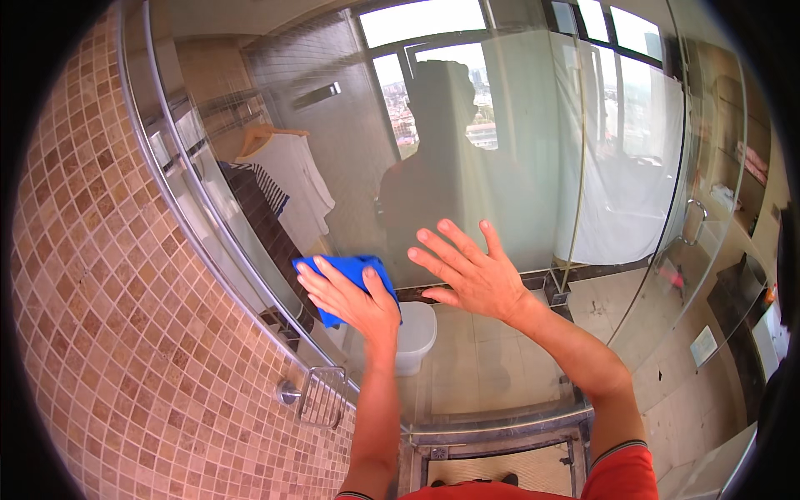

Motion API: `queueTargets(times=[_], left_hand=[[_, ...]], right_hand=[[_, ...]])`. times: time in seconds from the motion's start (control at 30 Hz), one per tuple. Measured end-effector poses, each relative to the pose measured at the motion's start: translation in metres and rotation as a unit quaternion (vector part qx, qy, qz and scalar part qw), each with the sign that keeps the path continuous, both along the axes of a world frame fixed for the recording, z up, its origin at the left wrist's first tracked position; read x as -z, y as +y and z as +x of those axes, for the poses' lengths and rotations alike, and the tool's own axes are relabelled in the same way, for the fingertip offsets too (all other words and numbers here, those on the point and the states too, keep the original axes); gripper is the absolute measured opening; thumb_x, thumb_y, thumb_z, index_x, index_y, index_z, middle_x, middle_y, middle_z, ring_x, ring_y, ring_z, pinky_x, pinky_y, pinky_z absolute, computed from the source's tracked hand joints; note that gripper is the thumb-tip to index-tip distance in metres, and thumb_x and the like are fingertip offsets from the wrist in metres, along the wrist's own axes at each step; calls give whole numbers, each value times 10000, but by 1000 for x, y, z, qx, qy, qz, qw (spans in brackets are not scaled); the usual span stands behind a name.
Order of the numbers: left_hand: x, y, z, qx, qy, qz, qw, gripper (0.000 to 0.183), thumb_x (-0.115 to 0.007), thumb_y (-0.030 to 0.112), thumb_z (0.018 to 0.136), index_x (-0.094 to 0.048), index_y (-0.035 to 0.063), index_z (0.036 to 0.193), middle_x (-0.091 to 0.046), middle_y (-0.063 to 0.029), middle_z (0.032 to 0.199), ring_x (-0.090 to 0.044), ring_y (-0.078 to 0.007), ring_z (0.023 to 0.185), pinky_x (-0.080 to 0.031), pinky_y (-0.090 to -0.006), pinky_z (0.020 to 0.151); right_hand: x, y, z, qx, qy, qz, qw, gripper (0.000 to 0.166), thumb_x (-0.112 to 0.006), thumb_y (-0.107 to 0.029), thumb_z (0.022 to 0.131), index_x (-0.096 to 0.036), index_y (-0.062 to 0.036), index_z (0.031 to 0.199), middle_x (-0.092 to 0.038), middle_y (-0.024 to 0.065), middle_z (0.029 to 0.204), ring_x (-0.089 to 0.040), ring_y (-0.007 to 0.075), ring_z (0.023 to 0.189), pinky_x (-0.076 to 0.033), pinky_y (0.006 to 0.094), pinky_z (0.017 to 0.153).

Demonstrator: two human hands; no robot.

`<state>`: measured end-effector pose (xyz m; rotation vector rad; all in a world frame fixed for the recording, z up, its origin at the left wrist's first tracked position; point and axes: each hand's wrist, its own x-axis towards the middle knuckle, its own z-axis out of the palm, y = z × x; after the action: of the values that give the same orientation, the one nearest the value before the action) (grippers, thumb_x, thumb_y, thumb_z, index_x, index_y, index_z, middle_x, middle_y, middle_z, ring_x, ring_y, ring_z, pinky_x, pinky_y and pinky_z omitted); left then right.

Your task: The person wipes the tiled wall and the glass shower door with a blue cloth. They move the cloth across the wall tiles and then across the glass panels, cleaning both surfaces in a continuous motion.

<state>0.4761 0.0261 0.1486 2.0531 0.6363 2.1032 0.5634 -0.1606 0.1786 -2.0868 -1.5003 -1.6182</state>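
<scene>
A folded blue cloth (384,265) lies under my left hand (359,303), which holds it flat against the clear glass shower panel (500,350). The cloth's edges stick out past my fingers and thumb. To the right, my right hand (478,278) has its fingers spread and holds nothing. Its palm faces the glass; whether it touches cannot be told. A dim reflection of a person shows in the panel, between the hands and above them.
A mosaic tile wall (156,300) rises on my left, with a wire soap basket (322,397) jutting out. Beyond the glass are a white stool-like fixture (417,337) and hanging clothes (290,181). A metal door handle (695,222) is at right; a mat (506,469) lies underfoot.
</scene>
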Motion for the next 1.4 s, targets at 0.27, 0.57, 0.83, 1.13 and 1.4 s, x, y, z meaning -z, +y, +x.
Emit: queueTargets(times=[0.27, 0.57, 0.83, 1.13, 1.4], left_hand=[[-27, -4, 9, -18, -19, 1, 1000, 717, -409, 465, 1072, -251, 22, 1614, -162, -263, 1679, -177, -482, 1531, -128, -633, 1200], [18, 7, -3, -14, -3, 15, 1000, 764, -416, 504, 1061, -251, -6, 1606, -178, -278, 1669, -182, -489, 1527, -130, -605, 1207], [-76, 58, -12, -22, -76, -79, 994, 744, -450, 469, 1066, -218, 32, 1622, -130, -260, 1685, -141, -458, 1547, -114, -593, 1223], [-23, 21, 0, -15, -38, -54, 998, 747, -417, 477, 1069, -208, 21, 1622, -127, -255, 1688, -133, -484, 1541, -110, -634, 1201], [-38, -3, 8, -11, -15, 9, 1000, 730, -444, 450, 1067, -231, 19, 1617, -140, -261, 1684, -151, -484, 1539, -117, -631, 1203]], right_hand=[[3, 1, 0, 2, -17, 7, 1000, 860, -595, -654, 904, -302, -279, 1620, -245, -22, 1695, -201, 240, 1568, -115, 632, 1223], [3, 5, -2, -7, -18, 17, 1000, 844, -639, -617, 892, -349, -266, 1602, -298, -4, 1675, -249, 248, 1555, -169, 632, 1202], [3, 0, -1, 10, -24, 11, 1000, 830, -663, -653, 856, -416, -302, 1566, -353, -11, 1647, -289, 257, 1534, -162, 645, 1204], [4, 4, 1, -18, -35, 39, 998, 808, -635, -616, 892, -390, -275, 1583, -345, -8, 1654, -286, 246, 1542, -141, 629, 1221], [3, 3, 0, -18, -28, 34, 999, 814, -628, -617, 899, -378, -267, 1589, -313, -6, 1669, -260, 244, 1552, -123, 626, 1227]])
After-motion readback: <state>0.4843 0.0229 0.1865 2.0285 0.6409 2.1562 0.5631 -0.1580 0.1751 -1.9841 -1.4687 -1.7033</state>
